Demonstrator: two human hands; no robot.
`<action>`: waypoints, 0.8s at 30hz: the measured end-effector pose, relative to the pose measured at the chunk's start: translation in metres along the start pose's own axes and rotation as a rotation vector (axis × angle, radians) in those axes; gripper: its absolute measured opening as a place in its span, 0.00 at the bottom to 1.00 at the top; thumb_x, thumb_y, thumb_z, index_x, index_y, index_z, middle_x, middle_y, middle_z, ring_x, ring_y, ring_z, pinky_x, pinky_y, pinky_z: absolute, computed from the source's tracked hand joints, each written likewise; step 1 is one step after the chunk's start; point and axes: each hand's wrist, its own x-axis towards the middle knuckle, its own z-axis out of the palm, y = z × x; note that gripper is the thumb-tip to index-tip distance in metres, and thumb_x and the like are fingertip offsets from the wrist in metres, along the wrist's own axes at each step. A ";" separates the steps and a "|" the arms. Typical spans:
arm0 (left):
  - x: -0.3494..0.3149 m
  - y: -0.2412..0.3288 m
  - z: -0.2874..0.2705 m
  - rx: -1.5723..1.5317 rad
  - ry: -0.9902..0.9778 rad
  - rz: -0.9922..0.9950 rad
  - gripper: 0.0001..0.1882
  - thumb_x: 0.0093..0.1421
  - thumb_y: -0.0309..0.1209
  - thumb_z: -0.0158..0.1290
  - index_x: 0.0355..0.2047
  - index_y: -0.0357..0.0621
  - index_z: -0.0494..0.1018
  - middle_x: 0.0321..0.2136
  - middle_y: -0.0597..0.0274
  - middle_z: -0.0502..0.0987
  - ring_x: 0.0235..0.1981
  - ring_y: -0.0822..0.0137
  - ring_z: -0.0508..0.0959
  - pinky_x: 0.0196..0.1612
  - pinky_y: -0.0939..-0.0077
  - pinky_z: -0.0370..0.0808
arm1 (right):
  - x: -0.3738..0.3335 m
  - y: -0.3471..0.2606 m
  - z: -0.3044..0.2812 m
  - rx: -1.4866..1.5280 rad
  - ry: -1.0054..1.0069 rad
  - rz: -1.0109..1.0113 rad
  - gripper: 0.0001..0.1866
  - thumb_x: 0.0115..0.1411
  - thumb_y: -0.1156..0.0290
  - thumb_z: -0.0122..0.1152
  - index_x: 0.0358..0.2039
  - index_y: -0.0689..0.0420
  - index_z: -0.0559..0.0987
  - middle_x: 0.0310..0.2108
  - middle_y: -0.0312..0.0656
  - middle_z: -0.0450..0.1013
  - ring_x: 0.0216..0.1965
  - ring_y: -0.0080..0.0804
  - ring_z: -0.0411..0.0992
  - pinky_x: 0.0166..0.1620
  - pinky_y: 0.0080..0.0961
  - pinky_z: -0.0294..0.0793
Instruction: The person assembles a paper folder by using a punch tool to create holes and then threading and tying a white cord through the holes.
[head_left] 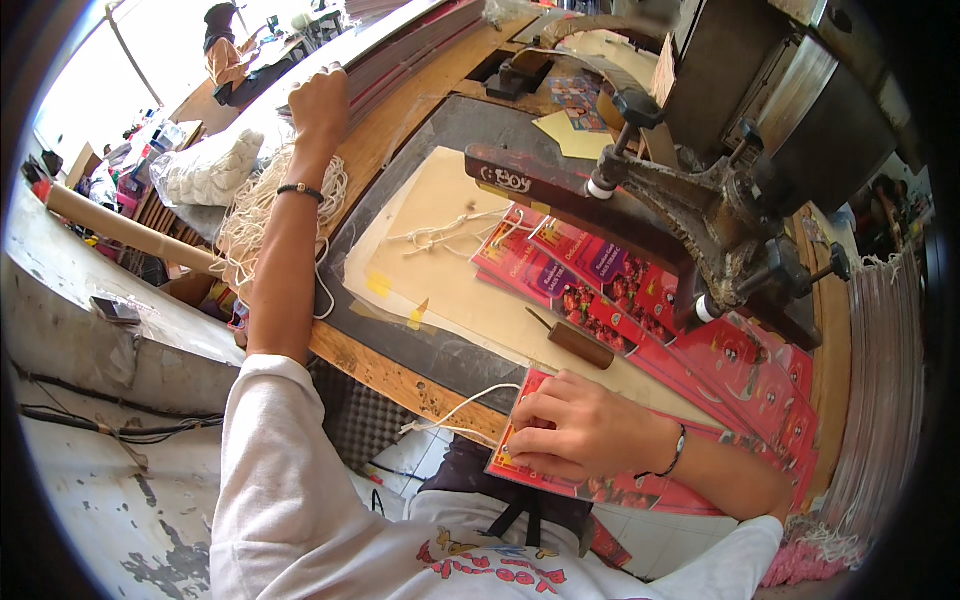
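My left hand (320, 105) is stretched far forward, its fingers curled closed beside a long stack of sheets; whatever it holds, if anything, is hidden. Below it lies a bundle of white cords (262, 225). At the near edge of the table, my right hand (572, 425) grips a flat red printed bag (528, 470), fingers bent over its top. A white cord (462, 405) trails leftward from that bag. Several similar red bags (610, 262) lie fanned out on a cream sheet (400, 255), some with knotted cords. An awl with a wooden handle (580, 345) rests beside them.
A heavy metal press arm with black knobs (700, 200) spans the bags at the right. Tall stacks of sheets stand at far left (420, 60) and at the right edge (880, 350). A white bundle (215, 165) sits left. Another person (230, 60) sits in the background.
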 end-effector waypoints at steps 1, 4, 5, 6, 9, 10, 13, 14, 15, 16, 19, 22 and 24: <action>0.001 0.000 -0.002 -0.022 0.001 -0.003 0.08 0.58 0.24 0.50 0.35 0.43 0.78 0.30 0.51 0.83 0.35 0.52 0.84 0.43 0.56 0.77 | 0.001 0.000 -0.001 -0.002 0.002 -0.002 0.08 0.58 0.66 0.66 0.36 0.52 0.78 0.37 0.36 0.72 0.39 0.36 0.71 0.47 0.32 0.72; -0.001 -0.002 -0.005 -0.088 -0.011 -0.042 0.07 0.60 0.27 0.51 0.35 0.46 0.79 0.29 0.51 0.83 0.34 0.52 0.84 0.42 0.56 0.76 | 0.001 0.001 0.000 -0.019 0.014 -0.018 0.08 0.57 0.66 0.68 0.35 0.50 0.79 0.38 0.34 0.72 0.38 0.34 0.71 0.44 0.31 0.71; -0.002 -0.003 -0.004 -0.106 -0.001 -0.055 0.07 0.61 0.29 0.51 0.36 0.47 0.79 0.29 0.51 0.83 0.34 0.52 0.84 0.42 0.56 0.76 | 0.000 0.001 0.000 -0.024 0.020 -0.025 0.08 0.56 0.66 0.68 0.35 0.49 0.80 0.39 0.34 0.73 0.38 0.33 0.71 0.43 0.30 0.70; -0.003 -0.005 -0.003 -0.125 0.009 -0.068 0.08 0.62 0.31 0.51 0.36 0.48 0.79 0.29 0.52 0.83 0.34 0.52 0.84 0.42 0.55 0.76 | 0.001 0.001 0.000 -0.030 0.016 -0.026 0.07 0.57 0.66 0.68 0.35 0.50 0.79 0.39 0.34 0.73 0.38 0.33 0.71 0.43 0.30 0.71; 0.001 -0.008 -0.003 -0.208 0.059 -0.124 0.12 0.65 0.40 0.50 0.38 0.53 0.81 0.32 0.56 0.83 0.34 0.54 0.83 0.44 0.56 0.75 | 0.000 -0.001 -0.002 0.002 -0.002 -0.019 0.08 0.59 0.65 0.66 0.37 0.52 0.78 0.38 0.37 0.72 0.39 0.37 0.70 0.47 0.33 0.71; -0.001 -0.010 -0.006 -0.249 0.098 -0.120 0.12 0.66 0.42 0.51 0.39 0.53 0.82 0.33 0.57 0.84 0.35 0.54 0.83 0.45 0.56 0.75 | 0.000 0.000 -0.002 0.013 -0.005 -0.021 0.08 0.59 0.66 0.65 0.38 0.52 0.78 0.38 0.38 0.72 0.39 0.37 0.71 0.47 0.32 0.71; -0.003 -0.013 -0.009 -0.285 0.114 -0.167 0.14 0.66 0.44 0.50 0.40 0.55 0.83 0.35 0.59 0.84 0.38 0.54 0.83 0.49 0.57 0.73 | 0.000 -0.001 -0.002 0.016 -0.007 -0.016 0.08 0.60 0.66 0.65 0.38 0.52 0.79 0.38 0.37 0.72 0.39 0.37 0.71 0.46 0.32 0.71; -0.004 -0.014 -0.006 -0.295 0.132 -0.170 0.14 0.66 0.44 0.50 0.40 0.55 0.83 0.36 0.58 0.84 0.38 0.54 0.83 0.50 0.57 0.73 | 0.000 -0.001 -0.002 0.016 -0.005 -0.015 0.08 0.60 0.66 0.65 0.38 0.52 0.79 0.38 0.37 0.72 0.39 0.37 0.71 0.46 0.32 0.71; -0.004 -0.017 -0.004 -0.305 0.151 -0.173 0.14 0.67 0.43 0.50 0.39 0.55 0.83 0.36 0.56 0.84 0.39 0.53 0.83 0.50 0.56 0.72 | 0.000 -0.001 -0.002 0.017 -0.004 -0.014 0.08 0.60 0.66 0.65 0.38 0.52 0.79 0.38 0.37 0.72 0.39 0.37 0.71 0.46 0.32 0.71; -0.002 -0.019 -0.003 -0.374 0.091 -0.235 0.15 0.66 0.44 0.50 0.41 0.53 0.82 0.37 0.54 0.83 0.41 0.53 0.82 0.52 0.55 0.71 | 0.000 0.000 -0.001 0.018 -0.003 -0.008 0.08 0.60 0.66 0.65 0.38 0.52 0.79 0.38 0.37 0.72 0.39 0.37 0.71 0.46 0.32 0.71; -0.001 -0.030 0.001 -0.447 -0.017 -0.323 0.22 0.64 0.50 0.52 0.46 0.46 0.80 0.42 0.47 0.82 0.47 0.50 0.80 0.57 0.52 0.68 | 0.000 0.001 0.000 0.016 -0.006 -0.013 0.07 0.60 0.66 0.65 0.37 0.52 0.79 0.38 0.36 0.73 0.39 0.36 0.71 0.46 0.32 0.70; 0.000 -0.046 -0.003 -0.459 -0.350 -0.315 0.43 0.58 0.63 0.53 0.53 0.31 0.74 0.55 0.38 0.74 0.60 0.44 0.71 0.63 0.48 0.61 | 0.000 0.001 0.000 0.022 -0.006 -0.012 0.07 0.60 0.66 0.65 0.37 0.52 0.79 0.38 0.36 0.73 0.38 0.35 0.71 0.46 0.32 0.70; -0.002 -0.039 -0.006 -0.343 -0.399 -0.249 0.45 0.58 0.65 0.51 0.55 0.30 0.72 0.58 0.35 0.69 0.63 0.43 0.66 0.65 0.48 0.58 | -0.001 0.001 -0.001 0.030 -0.004 -0.003 0.07 0.60 0.66 0.65 0.37 0.52 0.79 0.38 0.36 0.73 0.38 0.35 0.71 0.46 0.32 0.70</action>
